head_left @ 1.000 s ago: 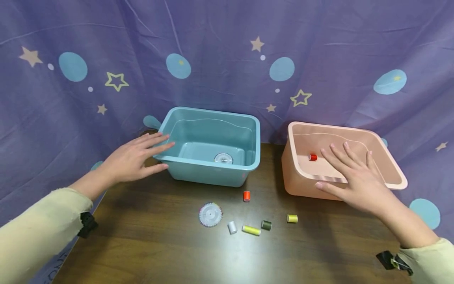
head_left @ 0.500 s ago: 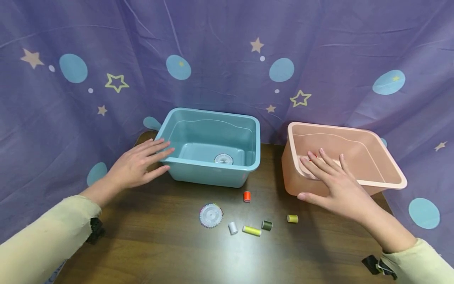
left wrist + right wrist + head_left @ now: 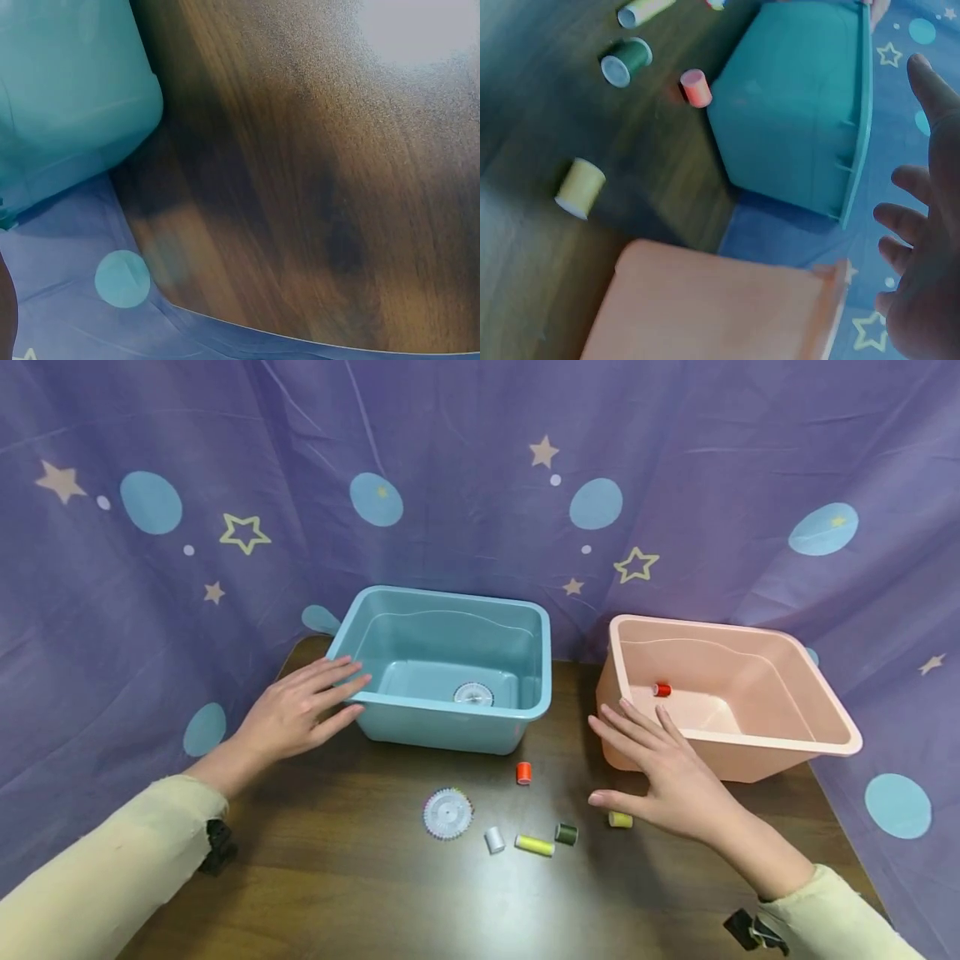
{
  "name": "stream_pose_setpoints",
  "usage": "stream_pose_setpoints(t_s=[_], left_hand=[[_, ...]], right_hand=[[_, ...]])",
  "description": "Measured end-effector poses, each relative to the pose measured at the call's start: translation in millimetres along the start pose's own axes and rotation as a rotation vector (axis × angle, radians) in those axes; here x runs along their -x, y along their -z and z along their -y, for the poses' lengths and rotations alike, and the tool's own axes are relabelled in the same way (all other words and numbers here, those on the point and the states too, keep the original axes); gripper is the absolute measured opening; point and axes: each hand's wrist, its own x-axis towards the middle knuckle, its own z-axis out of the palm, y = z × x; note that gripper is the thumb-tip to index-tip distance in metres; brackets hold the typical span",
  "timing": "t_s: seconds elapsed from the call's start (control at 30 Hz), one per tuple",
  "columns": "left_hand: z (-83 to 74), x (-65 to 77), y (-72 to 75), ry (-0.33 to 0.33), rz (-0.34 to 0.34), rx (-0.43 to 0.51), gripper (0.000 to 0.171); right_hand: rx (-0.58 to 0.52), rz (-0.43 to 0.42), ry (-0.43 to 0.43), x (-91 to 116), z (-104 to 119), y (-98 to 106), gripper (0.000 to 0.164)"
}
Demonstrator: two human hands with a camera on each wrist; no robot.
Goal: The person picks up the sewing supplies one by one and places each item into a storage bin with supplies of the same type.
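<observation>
My left hand (image 3: 300, 706) has its fingers extended at the left front corner of a blue plastic basin (image 3: 442, 724); whether they touch the rim, I cannot tell. Inside that basin lies a round pin wheel (image 3: 473, 694). My right hand (image 3: 663, 777), fingers spread and holding nothing, hovers by the front left corner of a pink basin (image 3: 780, 742). A red thread spool (image 3: 662, 690) lies in the pink basin. Nearest below the right hand is a short yellow spool (image 3: 620, 820), partly covered by the thumb in the head view.
On the wooden table (image 3: 360, 893) lie another pin wheel (image 3: 448, 814), an orange-red spool (image 3: 523, 773), a white spool (image 3: 494, 840), a long yellow spool (image 3: 535, 845) and a dark green spool (image 3: 566, 834). A purple patterned curtain (image 3: 465, 460) hangs behind the basins.
My right hand has moved left and toward me, from over the pink basin to its front left corner. My left hand has shifted only slightly. Spools and pin wheels stay in place.
</observation>
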Motion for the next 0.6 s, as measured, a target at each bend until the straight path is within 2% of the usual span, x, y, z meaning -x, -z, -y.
stream_pose_setpoints(t_s=[0.1, 0.37, 0.6], left_hand=[[0.2, 0.5, -1.9, -0.009, -0.021, -0.001, 0.054], [0.8, 4.1, -2.8, 0.017, 0.015, -0.022, 0.054], [-1.1, 2.1, -5.0, 0.015, -0.046, -0.002, 0.053]], right_hand=[[-0.019, 0.013, 0.004, -1.6, 3.3, -9.4, 0.096], [-0.085, 0.018, 0.070, -4.9, 18.4, -33.7, 0.095], [-0.142, 0.037, 0.120, -13.6, 30.8, -53.0, 0.094]])
